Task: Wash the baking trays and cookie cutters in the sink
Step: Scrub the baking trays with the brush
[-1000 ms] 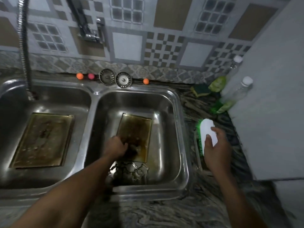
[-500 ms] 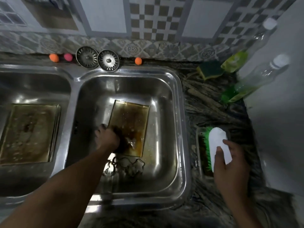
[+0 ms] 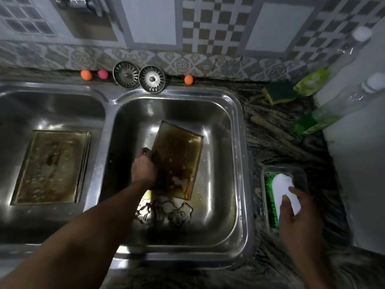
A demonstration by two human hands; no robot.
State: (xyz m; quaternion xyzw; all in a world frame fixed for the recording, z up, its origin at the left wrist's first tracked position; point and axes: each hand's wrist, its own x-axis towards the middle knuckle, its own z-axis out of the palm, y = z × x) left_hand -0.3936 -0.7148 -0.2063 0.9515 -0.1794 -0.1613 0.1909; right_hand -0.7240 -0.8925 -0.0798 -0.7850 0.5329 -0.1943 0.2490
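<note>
While the left hand (image 3: 143, 170) grips the baking tray (image 3: 179, 155), the right hand (image 3: 298, 215) clasps a white-backed brush (image 3: 284, 190); bottle (image 3: 312, 124) label unreadable.

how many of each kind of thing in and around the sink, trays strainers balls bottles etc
stained brown metal baking trays: 2
round steel sink strainers: 2
small orange balls: 2
small pink ball: 1
clear plastic bottles of green liquid: 2
green and yellow sponge: 1
white-backed green-bristled brush: 1
total: 11, metal cookie cutters too tangled to count
</note>
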